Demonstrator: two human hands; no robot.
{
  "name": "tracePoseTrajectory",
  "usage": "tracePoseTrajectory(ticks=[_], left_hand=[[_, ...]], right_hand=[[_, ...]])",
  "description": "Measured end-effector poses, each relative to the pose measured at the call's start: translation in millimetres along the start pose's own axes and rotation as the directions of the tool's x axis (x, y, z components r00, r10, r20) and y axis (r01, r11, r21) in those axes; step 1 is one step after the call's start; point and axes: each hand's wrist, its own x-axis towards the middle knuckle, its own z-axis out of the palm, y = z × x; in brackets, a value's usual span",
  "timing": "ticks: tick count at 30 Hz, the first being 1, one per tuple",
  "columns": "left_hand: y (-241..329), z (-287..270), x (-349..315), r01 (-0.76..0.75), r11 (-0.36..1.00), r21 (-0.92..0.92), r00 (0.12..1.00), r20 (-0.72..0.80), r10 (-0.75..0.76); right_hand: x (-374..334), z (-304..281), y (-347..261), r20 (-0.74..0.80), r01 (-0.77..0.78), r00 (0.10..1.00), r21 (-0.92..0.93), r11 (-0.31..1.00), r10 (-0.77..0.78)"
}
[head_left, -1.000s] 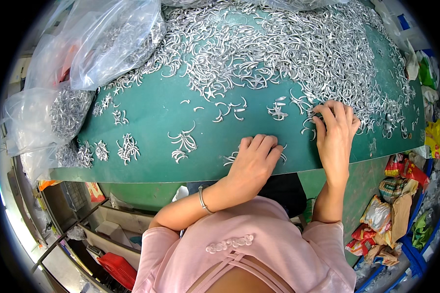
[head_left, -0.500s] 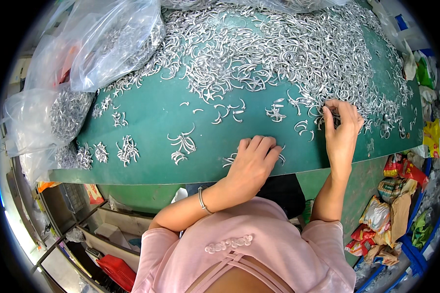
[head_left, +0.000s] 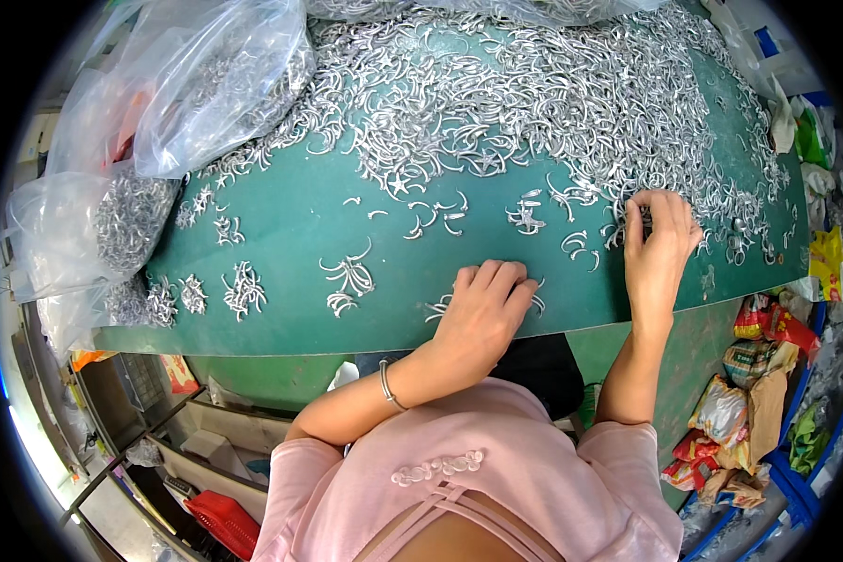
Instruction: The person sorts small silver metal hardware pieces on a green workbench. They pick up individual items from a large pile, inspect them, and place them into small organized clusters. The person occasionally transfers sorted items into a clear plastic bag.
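So, R hand [head_left: 662,225] is at near edge of silvery pcs [head_left: 599,108] on worktop [head_left: 290,201], L hand [head_left: 490,304] over a few nr front; can't tell either grip. Bags [head_left: 220,89] w/ more crowd left.

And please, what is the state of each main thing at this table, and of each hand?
Green tabletop: partly covered.
Large pile of curved silver metal pieces: loose, overlapping.
Small silver clusters: set apart from the pile.
Two clear plastic bags at left: crumpled, pieces inside.
Left hand: fingers curled over pieces; grip hidden.
Right hand: fingers bent at pile's edge; grip hidden.
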Motion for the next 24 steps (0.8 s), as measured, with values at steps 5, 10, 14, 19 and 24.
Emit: tracePoseTrajectory(ticks=[5,10,14,19,24], left_hand=[[0,1,1,0.000,1.000,0.009,1.000,0.014,0.000],[0,-1,1,-0.001,1.000,-0.006,1.000,0.013,0.001],[0,1,1,0.008,1.000,-0.002,1.000,0.015,-0.008],[-1,-2,1,-0.001,1.000,0.002,1.000,0.027,0.001],[-2,-1,-1,0.035,0.999,-0.032,0.999,0.001,-0.035]], right_hand=[[2,5,-27,0.069,0.122,0.989,0.121,0.985,-0.131],[4,4,-29,0.127,0.119,0.983,0.108,0.987,-0.132],[2,3,-27,0.109,0.087,0.989,0.120,0.989,-0.100],[3,12,-33,0.162,0.138,0.974,0.134,0.981,-0.160],[-1,-12,-36,0.334,0.171,0.896,0.351,0.921,-0.294]])
